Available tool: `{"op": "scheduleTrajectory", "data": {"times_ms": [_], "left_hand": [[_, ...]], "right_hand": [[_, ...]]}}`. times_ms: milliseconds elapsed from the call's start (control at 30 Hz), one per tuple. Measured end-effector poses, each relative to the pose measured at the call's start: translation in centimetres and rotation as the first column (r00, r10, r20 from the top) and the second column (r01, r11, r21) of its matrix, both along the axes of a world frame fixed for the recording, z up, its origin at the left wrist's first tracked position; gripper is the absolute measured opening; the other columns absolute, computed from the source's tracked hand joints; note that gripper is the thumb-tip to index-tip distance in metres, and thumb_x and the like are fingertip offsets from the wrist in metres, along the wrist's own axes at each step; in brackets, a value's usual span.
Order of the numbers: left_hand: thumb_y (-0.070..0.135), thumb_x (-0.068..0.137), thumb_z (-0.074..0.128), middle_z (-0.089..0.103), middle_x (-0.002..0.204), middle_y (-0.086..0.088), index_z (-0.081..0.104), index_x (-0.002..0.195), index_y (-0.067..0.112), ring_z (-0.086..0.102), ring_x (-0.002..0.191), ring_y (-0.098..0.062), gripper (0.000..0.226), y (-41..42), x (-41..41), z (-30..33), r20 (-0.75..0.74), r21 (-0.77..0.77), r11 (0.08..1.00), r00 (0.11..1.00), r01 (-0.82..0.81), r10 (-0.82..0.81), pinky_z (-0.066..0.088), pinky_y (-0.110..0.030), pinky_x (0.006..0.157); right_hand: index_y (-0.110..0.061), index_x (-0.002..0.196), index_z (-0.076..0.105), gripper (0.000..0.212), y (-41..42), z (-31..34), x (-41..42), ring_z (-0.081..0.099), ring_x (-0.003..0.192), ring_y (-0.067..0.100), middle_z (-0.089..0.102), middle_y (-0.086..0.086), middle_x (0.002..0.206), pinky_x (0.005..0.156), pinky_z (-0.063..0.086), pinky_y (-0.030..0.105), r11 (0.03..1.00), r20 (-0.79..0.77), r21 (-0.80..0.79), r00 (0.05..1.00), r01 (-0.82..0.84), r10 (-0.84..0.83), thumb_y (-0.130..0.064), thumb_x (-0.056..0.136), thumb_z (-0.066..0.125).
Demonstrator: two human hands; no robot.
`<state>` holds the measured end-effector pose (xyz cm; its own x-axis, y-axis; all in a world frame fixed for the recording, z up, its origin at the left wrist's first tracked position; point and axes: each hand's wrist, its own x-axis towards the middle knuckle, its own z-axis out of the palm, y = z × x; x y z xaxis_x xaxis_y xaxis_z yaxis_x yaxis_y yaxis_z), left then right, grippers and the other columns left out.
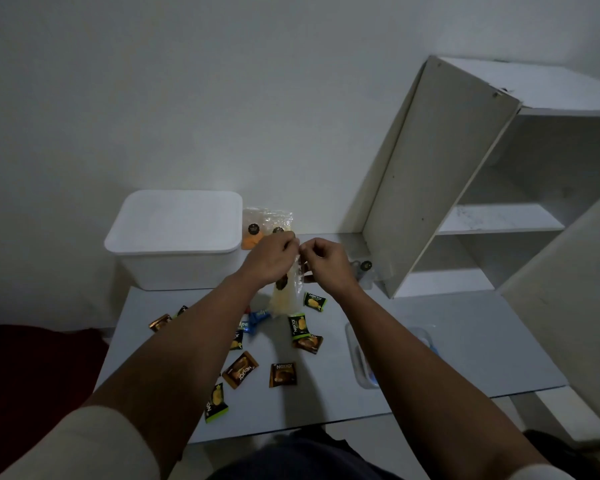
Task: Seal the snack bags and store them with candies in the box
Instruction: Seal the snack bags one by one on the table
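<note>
Matt white plastic box (174, 237); glossy clear snack bag (284, 296).

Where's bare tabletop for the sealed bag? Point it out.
Bare grey tabletop lies between the white shelf unit and the clear plastic tray. The middle is crowded with scattered Nextar candy packets, near the lidded white plastic box.

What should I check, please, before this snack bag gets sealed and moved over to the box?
1. Both hands on the bag top: ok. Left hand and right hand pinch the top of the clear snack bag.
2. Seal closed: cannot tell, fingers hide the strip.
3. White box open to receive: not ok, its lid is on.
4. Second snack bag sealed: cannot tell; it stands behind the hands, beside the box.
5. Candies gathered: not ok, they lie scattered on the table.
</note>
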<state>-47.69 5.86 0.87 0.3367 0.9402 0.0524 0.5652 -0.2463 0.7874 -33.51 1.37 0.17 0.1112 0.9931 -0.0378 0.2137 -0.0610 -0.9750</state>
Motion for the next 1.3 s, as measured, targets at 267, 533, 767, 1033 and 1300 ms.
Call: {"op": "scheduleTrajectory", "data": {"times_ms": [267,533,767,1033,1300], "left_hand": [[0.028,0.100,0.052,0.063,0.072,-0.007,0.054,0.077,0.015,0.060,0.067,-0.023,0.027,0.3,0.0,-1.0,0.129,-0.058,0.993,0.985,-0.103,0.110,0.050,-0.039,0.067],[0.026,0.103,0.046,0.070,0.075,-0.001,0.058,0.079,0.020,0.070,0.078,-0.026,0.027,0.5,2.2,-3.0,0.102,-0.145,0.989,0.995,0.029,-0.014,0.059,-0.054,0.081],[0.017,0.097,0.057,0.065,0.116,-0.002,0.059,0.112,0.025,0.063,0.109,-0.022,0.017,4.9,4.0,-5.2,0.234,-0.252,0.960,0.954,-0.124,0.185,0.054,-0.042,0.095],[0.020,0.090,0.073,0.071,0.112,0.001,0.070,0.112,0.021,0.066,0.108,-0.019,0.023,13.5,5.7,-8.4,0.160,-0.406,0.914,0.983,-0.018,0.090,0.052,-0.042,0.101],[0.012,0.094,0.069,0.072,0.101,-0.002,0.064,0.107,0.007,0.069,0.097,-0.022,0.015,19.8,9.9,-11.8,0.356,-0.449,0.877,0.866,-0.170,0.350,0.058,-0.038,0.085]], "right_hand": [[0.003,0.103,0.069,0.012,0.2,0.3,1.2,0.071,0.078,0.025,0.071,0.017,0.087,0.075,0.064,0.043,0.974,-0.089,-0.179,0.988,-0.143,0.129,0.004,0.091,0.066],[0.002,0.104,0.069,0.012,2.2,-1.0,3.4,0.067,0.074,0.021,0.069,0.013,0.087,0.066,0.059,0.033,0.990,-0.048,-0.140,0.999,0.016,-0.023,0.001,0.094,0.063],[-0.003,0.099,0.077,0.015,7.0,-1.9,7.5,0.061,0.072,0.018,0.069,0.012,0.082,0.065,0.053,0.031,0.974,0.115,-0.220,0.990,-0.052,0.079,-0.015,0.095,0.069],[-0.019,0.095,0.081,0.013,16.1,-1.9,13.7,0.073,0.091,0.019,0.078,0.001,0.102,0.092,0.058,0.043,0.965,-0.079,-0.235,0.992,-0.115,0.099,-0.020,0.095,0.067],[-0.006,0.115,0.072,0.025,22.6,-8.9,14.4,0.068,0.078,0.005,0.074,0.002,0.096,0.063,0.052,0.017,0.939,-0.079,-0.343,0.997,-0.009,-0.019,-0.008,0.090,0.074]]}}
